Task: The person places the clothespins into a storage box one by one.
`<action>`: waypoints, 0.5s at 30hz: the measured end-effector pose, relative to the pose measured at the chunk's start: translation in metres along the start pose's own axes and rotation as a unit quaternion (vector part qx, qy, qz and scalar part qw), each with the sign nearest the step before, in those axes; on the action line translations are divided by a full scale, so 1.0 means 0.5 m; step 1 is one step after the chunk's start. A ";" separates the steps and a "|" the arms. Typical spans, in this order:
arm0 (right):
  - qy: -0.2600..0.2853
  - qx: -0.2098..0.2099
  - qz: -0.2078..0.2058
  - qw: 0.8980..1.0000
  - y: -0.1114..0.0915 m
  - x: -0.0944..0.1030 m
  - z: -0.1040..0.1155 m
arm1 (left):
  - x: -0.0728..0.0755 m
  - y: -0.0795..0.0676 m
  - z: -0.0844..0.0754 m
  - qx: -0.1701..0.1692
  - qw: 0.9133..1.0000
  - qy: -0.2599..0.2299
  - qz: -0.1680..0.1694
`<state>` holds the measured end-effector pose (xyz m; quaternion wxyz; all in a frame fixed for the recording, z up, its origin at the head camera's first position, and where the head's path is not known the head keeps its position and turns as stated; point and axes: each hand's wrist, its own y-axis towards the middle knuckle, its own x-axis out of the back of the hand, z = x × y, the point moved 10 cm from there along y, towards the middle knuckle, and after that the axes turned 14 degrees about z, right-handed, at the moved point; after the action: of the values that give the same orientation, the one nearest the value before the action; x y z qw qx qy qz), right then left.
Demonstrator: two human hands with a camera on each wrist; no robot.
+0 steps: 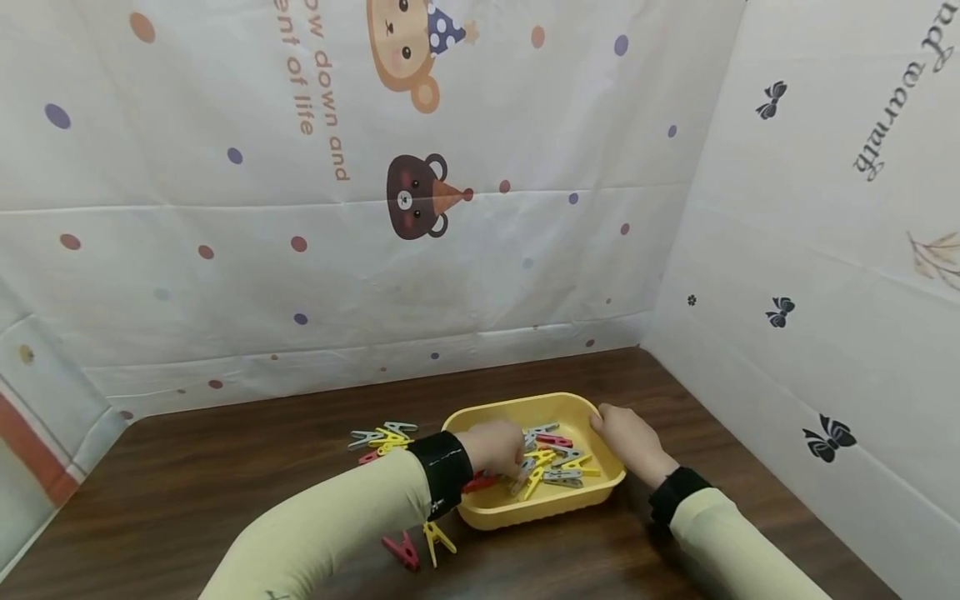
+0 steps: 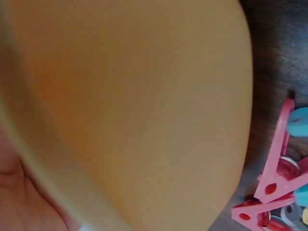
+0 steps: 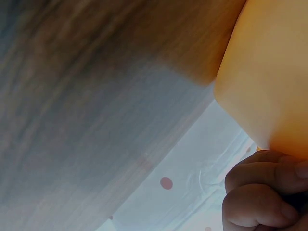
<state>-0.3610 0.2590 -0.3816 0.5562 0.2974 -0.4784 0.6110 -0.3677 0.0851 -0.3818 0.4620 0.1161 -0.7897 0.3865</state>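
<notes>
A yellow plastic basin [image 1: 540, 504] stands on the table with several red, yellow and grey-blue clothespins [image 1: 558, 475] loose inside. My left hand [image 1: 491, 448] reaches over its left rim, fingers bent down among the clothespins; whether they pinch one is hidden. In the left wrist view the basin's wall [image 2: 159, 110] fills most of the picture beside that hand. My right hand [image 1: 633, 442] grips the basin's right rim, thumb at the inside edge. Curled fingers [image 3: 255, 204] of this hand show under the rim in the right wrist view.
Left of the basin lies a group of clothespins [image 1: 386, 435], partly behind the left forearm. Nearer, a red clothespin [image 1: 402, 550] and a yellow clothespin [image 1: 437, 540] lie on the brown table [image 1: 262, 458]. Printed white sheets [image 1: 525, 275] stand behind and to the right.
</notes>
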 end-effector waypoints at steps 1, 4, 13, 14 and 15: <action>-0.001 0.002 -0.001 1.000 0.000 0.000 0.000 | -0.001 0.001 0.000 -0.001 1.000 0.005 -0.002; -0.003 0.006 -0.002 1.000 0.001 -0.001 0.002 | -0.001 0.003 -0.002 -0.006 1.000 0.019 -0.009; -0.001 -0.002 0.005 1.000 -0.001 -0.002 -0.001 | 0.053 -0.034 0.004 -0.048 0.999 -0.003 -0.020; -0.001 -0.002 0.006 1.000 -0.001 -0.001 -0.001 | 0.066 -0.046 0.006 -0.054 0.998 0.002 -0.025; -0.001 -0.002 0.007 1.000 -0.002 0.000 0.000 | 0.078 -0.059 0.010 -0.060 0.998 0.006 -0.031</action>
<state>-0.3602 0.2590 -0.3813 0.5519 0.2941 -0.4822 0.6135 -0.3765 0.0682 -0.3364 0.4843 0.1100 -0.8048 0.3250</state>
